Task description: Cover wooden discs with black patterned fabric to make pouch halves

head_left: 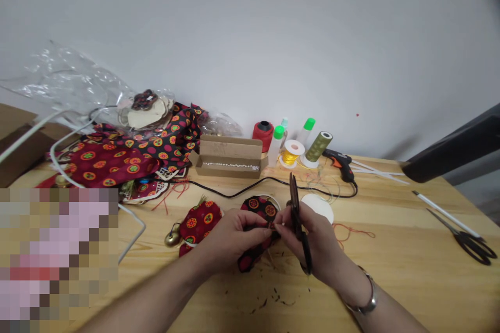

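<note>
on the near side of the cardboard box (230,165), the left hand (237,237) pinches black flowered cloth (254,205); the right hand (317,237), at the same cloth, holds dark scissors (296,213); a red flowered piece (200,220) lies before the box's left end

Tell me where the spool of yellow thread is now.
The spool of yellow thread stands right of centre in the head view, between a green-capped bottle and the olive spool.
</note>
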Available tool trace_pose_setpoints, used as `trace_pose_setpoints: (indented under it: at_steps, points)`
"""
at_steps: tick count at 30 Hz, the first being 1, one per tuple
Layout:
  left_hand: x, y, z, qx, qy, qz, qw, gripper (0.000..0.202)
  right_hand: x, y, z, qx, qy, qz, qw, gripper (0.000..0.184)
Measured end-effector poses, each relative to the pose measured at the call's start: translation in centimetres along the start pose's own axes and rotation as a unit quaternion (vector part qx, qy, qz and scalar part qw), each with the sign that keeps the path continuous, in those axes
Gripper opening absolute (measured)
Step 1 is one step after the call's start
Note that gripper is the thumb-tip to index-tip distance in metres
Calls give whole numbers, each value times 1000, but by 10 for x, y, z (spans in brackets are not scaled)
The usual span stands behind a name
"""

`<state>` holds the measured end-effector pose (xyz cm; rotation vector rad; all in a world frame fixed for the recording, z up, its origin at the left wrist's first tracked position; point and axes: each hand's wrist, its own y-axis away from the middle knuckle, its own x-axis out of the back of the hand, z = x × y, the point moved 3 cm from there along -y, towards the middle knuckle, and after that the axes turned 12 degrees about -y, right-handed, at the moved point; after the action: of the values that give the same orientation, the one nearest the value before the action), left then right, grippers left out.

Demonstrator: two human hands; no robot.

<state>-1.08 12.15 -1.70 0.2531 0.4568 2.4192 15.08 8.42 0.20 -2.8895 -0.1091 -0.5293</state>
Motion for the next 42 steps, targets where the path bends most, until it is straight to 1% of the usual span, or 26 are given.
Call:
trace_pose_setpoints:
  at_steps: [4,7,12,15,20,22,26,28,30,32,34,37,39,42]
  points:
    - [1,1,2,11,17,19,1000,27,0,1,0,0,11,3,1000,5]
    - [0,3,4,21,36,18,999,26,0,2,-1,8,23,8,1000,6]
    - [-2,2,7,4,43,14,999,25,-2,2,-5,25,65,9,998,10]
    - [-3,1,7,0,48,15,999,26,-4,2,-6,36,76,21,996,7]
    - [-3,-1,6,-3,54,14,998,24,-8,3,2,50,102,39,993,5]
    - [-2,0,5,0,53,19,998,24,-3,1,6,49,95,52,993,7]
    - [3,0,3,21,86,50,995,23,23,-10,9,18,-18,154,988,9]
    - [5,-1,1,31,108,59,992,23,31,-14,8,-13,-53,173,983,14]
    - [6,-1,1,38,119,64,990,23,32,-16,5,-32,-47,158,986,19]
    - [6,-1,1,38,131,63,989,24,28,-15,5,-38,-45,129,990,23]
    - [6,-1,2,33,147,52,987,24,22,-12,6,-32,-49,92,994,24]
    - [5,-1,3,19,163,39,986,22,17,-8,9,-43,-41,48,997,22]
    - [5,-1,4,14,172,41,984,22,18,-6,6,-54,-3,27,998,24]
    - [6,-2,5,9,181,47,982,25,21,-5,-4,-43,104,-2,994,32]
